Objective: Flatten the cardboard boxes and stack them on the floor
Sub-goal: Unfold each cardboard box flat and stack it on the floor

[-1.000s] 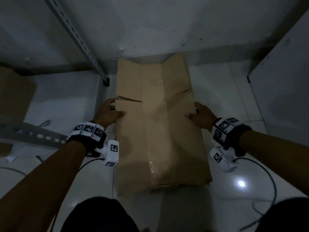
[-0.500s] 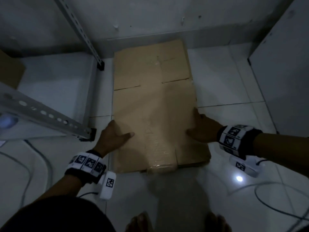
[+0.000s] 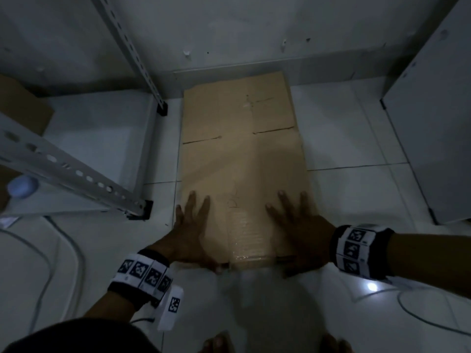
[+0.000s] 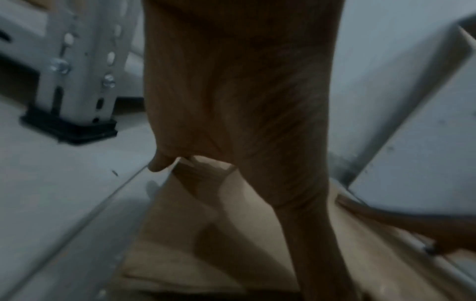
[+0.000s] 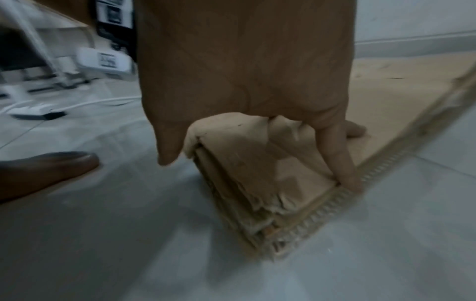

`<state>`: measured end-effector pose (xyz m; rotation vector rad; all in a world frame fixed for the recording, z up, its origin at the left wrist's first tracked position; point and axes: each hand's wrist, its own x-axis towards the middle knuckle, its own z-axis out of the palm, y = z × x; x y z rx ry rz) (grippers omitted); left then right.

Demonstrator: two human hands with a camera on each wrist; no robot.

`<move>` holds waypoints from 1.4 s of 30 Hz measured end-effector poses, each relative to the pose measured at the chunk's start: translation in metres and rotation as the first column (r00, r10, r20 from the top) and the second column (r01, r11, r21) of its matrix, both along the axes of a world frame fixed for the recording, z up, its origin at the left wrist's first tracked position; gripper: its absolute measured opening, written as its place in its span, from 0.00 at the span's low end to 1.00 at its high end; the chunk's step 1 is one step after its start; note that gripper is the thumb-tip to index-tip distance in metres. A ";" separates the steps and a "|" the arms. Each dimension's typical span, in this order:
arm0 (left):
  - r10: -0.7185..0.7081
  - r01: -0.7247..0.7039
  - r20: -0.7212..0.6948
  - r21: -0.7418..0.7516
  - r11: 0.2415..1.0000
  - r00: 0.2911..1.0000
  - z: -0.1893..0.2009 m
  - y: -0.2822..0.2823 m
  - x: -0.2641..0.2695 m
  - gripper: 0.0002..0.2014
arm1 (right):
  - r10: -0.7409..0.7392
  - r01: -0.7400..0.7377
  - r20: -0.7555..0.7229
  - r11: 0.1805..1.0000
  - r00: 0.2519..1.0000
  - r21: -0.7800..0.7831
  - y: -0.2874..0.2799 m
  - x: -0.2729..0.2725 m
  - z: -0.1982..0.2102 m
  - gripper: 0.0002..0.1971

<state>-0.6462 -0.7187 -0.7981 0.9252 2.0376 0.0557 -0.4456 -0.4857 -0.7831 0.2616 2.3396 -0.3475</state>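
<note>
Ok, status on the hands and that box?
Left hand and right hand open, pressing the flattened cardboard box on the tiled floor. Rack foot beside it, not blocking.

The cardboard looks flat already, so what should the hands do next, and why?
Probably lift away: both hands, left and right, lie spread on the near end of the cardboard, which rests flat on the floor against the wall.

black wristbands (image 3: 142, 272) with white marker tags
</note>
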 end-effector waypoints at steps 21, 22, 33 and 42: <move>-0.126 0.129 -0.164 0.004 0.992 0.978 0.017 0.070 -0.048 0.65 | -0.172 0.174 -0.066 0.984 0.983 0.030 0.036 -0.059 0.008 0.55; -0.119 0.121 -0.197 0.001 0.993 0.973 0.018 0.080 -0.054 0.63 | -0.177 0.181 -0.094 0.982 0.980 0.045 0.041 -0.066 0.009 0.55; 0.144 -0.148 -0.090 -0.041 0.988 0.985 0.007 0.151 -0.127 0.74 | -0.393 0.399 -0.287 0.916 0.874 -0.037 0.107 -0.150 -0.014 0.53; 0.183 -0.181 -0.069 0.030 0.983 0.981 -0.008 0.151 -0.135 0.76 | -0.551 0.532 -0.335 0.832 0.764 -0.155 0.116 -0.164 -0.040 0.52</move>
